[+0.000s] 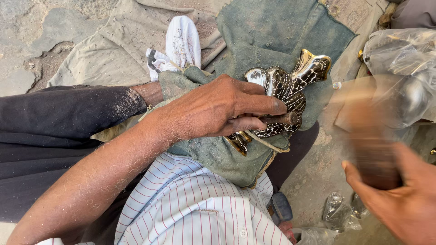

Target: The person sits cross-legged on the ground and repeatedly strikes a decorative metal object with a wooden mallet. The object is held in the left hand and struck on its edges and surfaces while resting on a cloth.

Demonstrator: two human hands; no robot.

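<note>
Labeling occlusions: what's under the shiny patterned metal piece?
The patterned metal piece lies on a grey-green cloth draped over the person's lap. The left hand pins a small rod against it, covering its lower left part; beneath the cloth is hidden.

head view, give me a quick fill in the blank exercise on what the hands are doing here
1. The left hand presses a short punch against a shiny black-and-____ ornament.
2. The ornament rests on a ____ cloth over the lap.
3. The right hand grips a wooden mallet that looks ____ from motion.

Missing words: gold; green; blurred
</note>
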